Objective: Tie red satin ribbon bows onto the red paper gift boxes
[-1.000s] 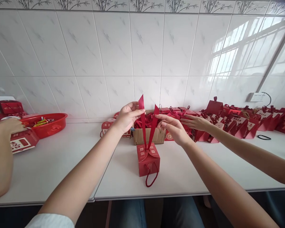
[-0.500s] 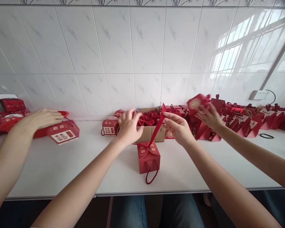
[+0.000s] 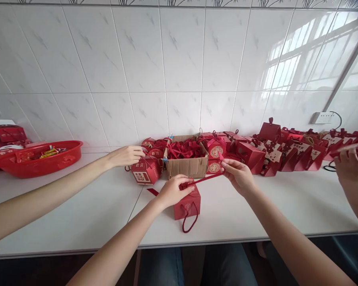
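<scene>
Setting: You sit in what looks like a shared hand-work room; home or workshop, the view does not settle it.
Wall (image 3: 146, 51): White tiles and a bamboo border (image 3: 185, 3) face you.
Tabletop (image 3: 232, 214): Long and white, it bears a red box (image 3: 187, 209) before you, rows of others (image 3: 253, 157), and a carton (image 3: 187, 168) of ribbon (image 3: 186, 149).
Company: One co-worker's arm (image 3: 62, 186) enters at your left, another person's arm (image 3: 356, 198) at your right.
</scene>
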The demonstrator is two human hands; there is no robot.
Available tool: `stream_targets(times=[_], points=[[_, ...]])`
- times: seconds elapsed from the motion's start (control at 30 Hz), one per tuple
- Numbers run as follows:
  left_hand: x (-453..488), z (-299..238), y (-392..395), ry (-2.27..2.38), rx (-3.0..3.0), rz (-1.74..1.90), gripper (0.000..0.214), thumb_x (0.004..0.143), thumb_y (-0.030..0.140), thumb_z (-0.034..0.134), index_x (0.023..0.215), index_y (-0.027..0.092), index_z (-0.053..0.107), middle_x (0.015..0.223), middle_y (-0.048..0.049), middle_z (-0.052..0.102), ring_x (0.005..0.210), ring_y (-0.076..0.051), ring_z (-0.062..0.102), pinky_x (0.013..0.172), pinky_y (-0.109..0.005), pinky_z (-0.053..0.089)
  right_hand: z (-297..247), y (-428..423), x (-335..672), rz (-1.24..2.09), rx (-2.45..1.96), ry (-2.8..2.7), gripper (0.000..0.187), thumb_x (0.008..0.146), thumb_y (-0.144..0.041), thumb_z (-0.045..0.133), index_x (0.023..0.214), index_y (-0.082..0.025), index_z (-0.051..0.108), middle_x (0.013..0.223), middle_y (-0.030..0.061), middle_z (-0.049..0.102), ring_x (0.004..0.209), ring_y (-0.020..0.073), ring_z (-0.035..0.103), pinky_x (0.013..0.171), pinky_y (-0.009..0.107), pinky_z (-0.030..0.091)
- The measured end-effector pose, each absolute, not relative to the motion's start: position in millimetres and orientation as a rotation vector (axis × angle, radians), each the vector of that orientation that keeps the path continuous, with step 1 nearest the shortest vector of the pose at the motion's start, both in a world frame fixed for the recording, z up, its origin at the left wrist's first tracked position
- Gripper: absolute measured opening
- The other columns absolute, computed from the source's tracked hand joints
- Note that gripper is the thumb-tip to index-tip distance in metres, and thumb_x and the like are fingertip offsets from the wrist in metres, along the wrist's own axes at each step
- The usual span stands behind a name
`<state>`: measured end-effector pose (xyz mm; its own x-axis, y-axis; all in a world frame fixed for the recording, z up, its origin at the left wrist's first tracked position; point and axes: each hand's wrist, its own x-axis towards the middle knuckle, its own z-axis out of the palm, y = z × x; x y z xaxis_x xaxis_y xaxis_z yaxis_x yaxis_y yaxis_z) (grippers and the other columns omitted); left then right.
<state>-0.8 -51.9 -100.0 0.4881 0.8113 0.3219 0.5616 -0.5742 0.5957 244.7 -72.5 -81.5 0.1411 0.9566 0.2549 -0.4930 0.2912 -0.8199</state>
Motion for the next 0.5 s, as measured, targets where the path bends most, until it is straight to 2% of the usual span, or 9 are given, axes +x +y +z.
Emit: stream_targets(times=[0.2,0.5], points=[[-0.6,-103.2,-49.8,1.152,2.320,0.797,0.039,0.081,0.046,0.058,0.111,0.024,0.066,0.123,-0.0060,0.058,0.112,-0.022,0.056,0.100,-0.034,0.041,-125.3,-71.9,262.0,1.239,-0.712,-0.744,0.028,0.051,-0.021,0.087,0.074,-0.015,0.072,0.069,0.0004,0.067,0.058,0.0067,0.059,0.058,0.016,0.053],[-1.2,-98.5,-57.5,1.073,2.289,0.751,0.034,0.080,0.043,0.060,0.110,0.027,0.067,0.127,-0.0039,0.055,0.114,-0.021,0.055,0.101,-0.031,0.041,-144.1,-45.8,269.9,1.285,-0.672,-0.609,0.030,0.052,-0.015,0.085,0.077,-0.018,0.069,0.072,-0.0020,0.067,0.058,0.0058,0.061,0.057,0.013,0.055]])
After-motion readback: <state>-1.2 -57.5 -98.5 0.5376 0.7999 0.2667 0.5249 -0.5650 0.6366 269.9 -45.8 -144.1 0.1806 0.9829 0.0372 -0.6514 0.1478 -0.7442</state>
